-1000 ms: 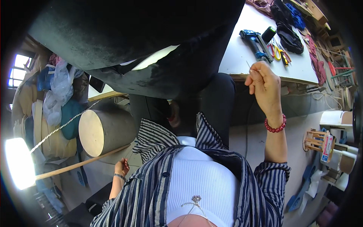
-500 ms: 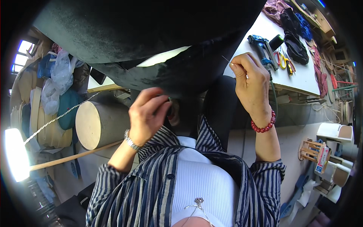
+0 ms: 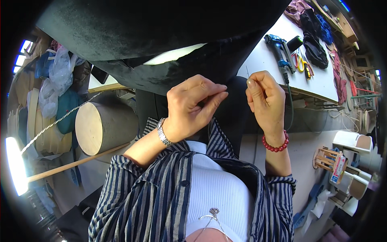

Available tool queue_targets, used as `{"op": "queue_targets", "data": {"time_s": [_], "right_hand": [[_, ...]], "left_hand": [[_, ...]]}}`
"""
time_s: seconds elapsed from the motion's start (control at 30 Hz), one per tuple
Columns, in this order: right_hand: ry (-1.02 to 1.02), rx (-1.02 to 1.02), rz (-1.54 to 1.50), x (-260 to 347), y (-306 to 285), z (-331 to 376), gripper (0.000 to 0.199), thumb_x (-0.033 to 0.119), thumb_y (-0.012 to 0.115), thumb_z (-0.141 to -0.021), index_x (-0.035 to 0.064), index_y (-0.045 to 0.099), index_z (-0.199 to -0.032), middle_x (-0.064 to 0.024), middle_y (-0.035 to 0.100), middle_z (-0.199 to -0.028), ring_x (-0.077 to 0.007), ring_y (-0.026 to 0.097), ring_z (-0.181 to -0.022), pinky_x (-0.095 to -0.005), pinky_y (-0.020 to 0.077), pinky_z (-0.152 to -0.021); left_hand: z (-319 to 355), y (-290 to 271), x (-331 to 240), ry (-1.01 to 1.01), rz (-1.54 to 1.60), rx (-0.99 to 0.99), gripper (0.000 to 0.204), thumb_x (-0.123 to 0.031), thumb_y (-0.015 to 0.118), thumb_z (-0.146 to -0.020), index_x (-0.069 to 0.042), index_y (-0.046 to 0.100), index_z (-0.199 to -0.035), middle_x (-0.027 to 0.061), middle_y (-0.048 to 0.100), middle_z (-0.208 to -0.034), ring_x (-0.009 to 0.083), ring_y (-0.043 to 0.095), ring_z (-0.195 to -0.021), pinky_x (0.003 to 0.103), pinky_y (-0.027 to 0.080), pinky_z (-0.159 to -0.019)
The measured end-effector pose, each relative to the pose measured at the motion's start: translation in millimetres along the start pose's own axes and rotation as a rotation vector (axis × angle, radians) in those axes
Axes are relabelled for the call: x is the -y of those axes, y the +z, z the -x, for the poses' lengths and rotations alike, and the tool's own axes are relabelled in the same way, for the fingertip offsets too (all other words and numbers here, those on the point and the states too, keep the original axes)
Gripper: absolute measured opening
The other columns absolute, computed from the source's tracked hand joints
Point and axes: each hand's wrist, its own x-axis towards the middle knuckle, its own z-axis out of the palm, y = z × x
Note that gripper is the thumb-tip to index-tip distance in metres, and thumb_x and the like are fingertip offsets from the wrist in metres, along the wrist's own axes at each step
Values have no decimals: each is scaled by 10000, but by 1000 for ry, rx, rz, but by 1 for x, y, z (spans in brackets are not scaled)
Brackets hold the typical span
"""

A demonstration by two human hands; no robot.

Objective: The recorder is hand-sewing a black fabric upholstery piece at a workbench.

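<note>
Thumb and forefinger of my right hand (image 3: 267, 99) pinch a thin needle (image 3: 247, 72), its length pointing up. My left hand (image 3: 191, 105) is closed with its fingertips pressed together, in front of my lap and a little left of the needle. Whether a thread sits between those left fingertips is too fine to make out. Above both hands spreads a large piece of dark, velvety upholstery (image 3: 109, 40) with an open gap through which something white shows. Neither hand touches it.
On the white table (image 3: 258, 52) at right lie a blue staple gun (image 3: 279, 50) with a hose, pliers (image 3: 308, 70) and dark cloth (image 3: 314, 48). A big cylinder (image 3: 90, 127), a wooden rod (image 3: 76, 162) and a bright lamp (image 3: 16, 165) are at left. Small white chairs (image 3: 352, 141) stand right.
My left hand has moved right and its fingers have come together, nearer the right hand. The needle has turned more upright, and my right hand has dropped slightly.
</note>
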Motion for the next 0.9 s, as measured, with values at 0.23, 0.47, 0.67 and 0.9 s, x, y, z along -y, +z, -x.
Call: {"op": "queue_targets", "data": {"time_s": [0.23, 0.47, 0.67, 0.9], "right_hand": [[-38, 194, -93, 32, 28, 23, 90, -82, 557, -860, -31, 592, -925, -91, 626, -675, -97, 622, -611, -219, 469, -553], [323, 492, -492, 37, 42, 24, 66, 3, 540, -928, -28, 570, -978, -49, 636, -700, -48, 552, -495, -162, 416, -436], [14, 50, -211, 14, 39, 10, 133, 78, 644, -900, 7, 611, -1008, -55, 669, -872, -78, 629, -600, -169, 438, -479], [-126, -343, 147, 6, 56, -25, 221, 87, 776, -755, 7, 630, -900, -116, 670, -784, -175, 639, -570, -276, 479, -520]], "left_hand": [[16, -22, -11, 648, -591, 2, 279, -66, 691, -634, -19, 718, -907, 74, 663, -970, 143, 588, -732, 228, 446, -526], [37, -51, -18, 537, -696, 125, 386, -86, 669, -575, -19, 712, -953, 27, 651, -848, 135, 576, -729, 220, 428, -552], [47, -63, 5, 254, -401, 51, 306, 27, 704, -551, -36, 705, -850, 21, 592, -719, 174, 565, -647, 273, 472, -541], [14, -47, 1, 265, -371, -6, 240, 36, 737, -570, -43, 683, -790, 76, 696, -1001, 245, 574, -818, 308, 495, -672]]}}
